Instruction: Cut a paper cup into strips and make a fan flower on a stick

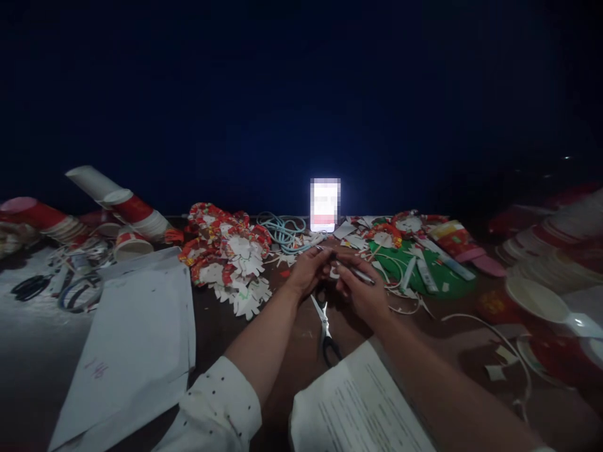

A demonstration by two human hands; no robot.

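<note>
Both my hands meet over the middle of the table, below a glowing screen. In my right hand [362,289] is a slim pale pen [362,274], held between closed fingers and slanting down to the right. My left hand [305,273] is closed in a pinch beside it, and what sits in its fingers is too small and dark to name. A small whitish bit [334,272] shows between the two hands. Under them lies a pair of scissors [325,321] with dark handles toward me.
White paper sheets [136,339] lie at left, near stacked paper cups [136,210]. Red and white paper cutouts [230,251] form a pile. Pale blue cord [282,229] coils beside the lit phone [325,204]. A printed packet [353,402] lies close to me; more cups [537,298] are at right.
</note>
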